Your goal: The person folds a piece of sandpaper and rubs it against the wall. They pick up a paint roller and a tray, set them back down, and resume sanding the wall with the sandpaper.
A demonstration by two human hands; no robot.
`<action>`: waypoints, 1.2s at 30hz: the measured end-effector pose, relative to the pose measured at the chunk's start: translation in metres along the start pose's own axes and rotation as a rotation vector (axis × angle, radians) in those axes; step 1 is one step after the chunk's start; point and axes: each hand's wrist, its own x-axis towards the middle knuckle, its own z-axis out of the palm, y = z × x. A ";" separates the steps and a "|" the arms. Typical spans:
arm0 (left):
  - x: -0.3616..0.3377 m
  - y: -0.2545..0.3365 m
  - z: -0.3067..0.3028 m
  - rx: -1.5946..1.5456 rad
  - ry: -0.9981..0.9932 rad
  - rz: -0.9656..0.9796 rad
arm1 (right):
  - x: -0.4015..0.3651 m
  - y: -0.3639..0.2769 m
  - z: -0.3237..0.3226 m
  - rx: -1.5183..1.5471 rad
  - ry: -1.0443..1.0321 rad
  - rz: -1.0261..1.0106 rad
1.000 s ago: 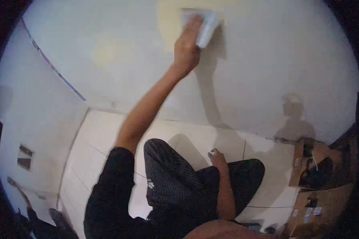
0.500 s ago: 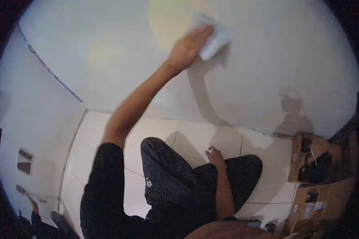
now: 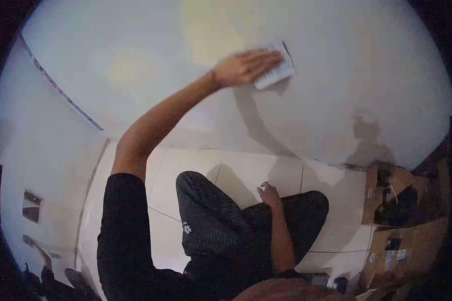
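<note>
My left hand (image 3: 248,67) is stretched up against the pale wall (image 3: 336,65), its fingers laid over a whitish printed sheet (image 3: 275,78) and pressing it flat. Yellowish patches show on the wall beside that hand. Down by my bent knee, my right hand (image 3: 270,194) rests with its fingers curled around something small and whitish, too small to make out. Both my legs, in dark striped trousers (image 3: 211,220), are folded on the tiled floor.
Two cardboard boxes (image 3: 371,200) with dark items stand at the right. At the lower left, another person's hand (image 3: 37,246) touches the side wall, below a small wall plate (image 3: 31,206). A patterned strip (image 3: 60,90) runs along the wall at the upper left.
My left hand and the sheet have moved slightly down and to the right on the wall, and the elbow has shifted left. My right hand has hardly moved.
</note>
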 end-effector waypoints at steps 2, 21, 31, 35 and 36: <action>0.010 -0.011 -0.014 -0.010 0.198 -0.271 | 0.004 0.000 -0.002 0.043 -0.005 0.059; 0.014 0.008 -0.011 0.146 0.195 -0.222 | 0.003 -0.007 0.000 0.045 -0.041 0.076; 0.004 0.020 -0.001 0.163 -0.120 0.179 | 0.002 -0.009 -0.006 0.094 -0.059 0.073; 0.019 -0.013 -0.025 -0.039 0.193 -0.371 | 0.004 -0.006 -0.004 -0.001 0.027 0.076; 0.021 -0.012 -0.024 -0.039 0.182 -0.356 | 0.010 -0.008 -0.002 0.040 -0.003 0.075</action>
